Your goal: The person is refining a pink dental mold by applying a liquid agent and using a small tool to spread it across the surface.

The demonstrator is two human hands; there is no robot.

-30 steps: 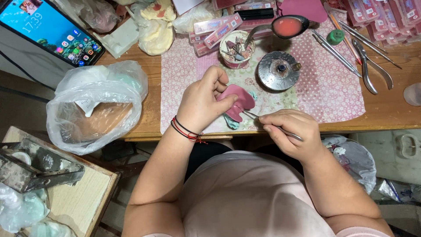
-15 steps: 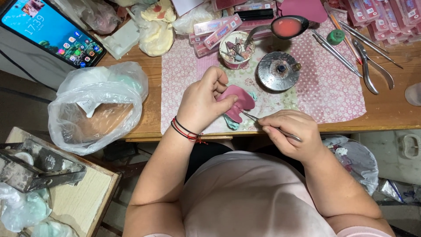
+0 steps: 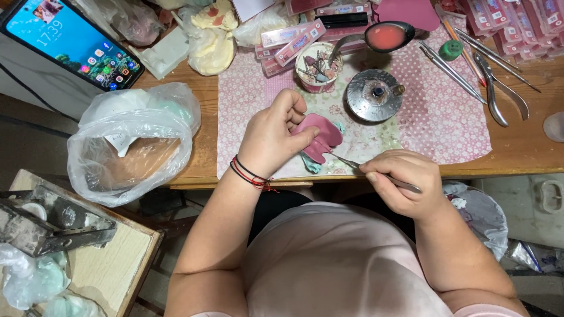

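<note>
My left hand [image 3: 275, 136] holds a pink wax plate on a pale green dental cast [image 3: 321, 140], thumb pressed on the pink surface, above the patterned cloth [image 3: 435, 123] near the table's front edge. My right hand [image 3: 404, 181] grips a thin metal instrument [image 3: 376, 174] like a pen; its tip points left and touches the lower right edge of the pink piece. Red and black cords circle my left wrist.
A round metal burner [image 3: 373, 95], a small cup of tools [image 3: 316, 68], a spoon of pink wax [image 3: 386, 36], pliers and tweezers [image 3: 491, 88] and pink boxes lie on the table. A clear plastic bag [image 3: 129, 141] and a phone [image 3: 70, 41] are at left.
Both hands stay in place; the pink piece and the instrument tip have shifted only slightly.
</note>
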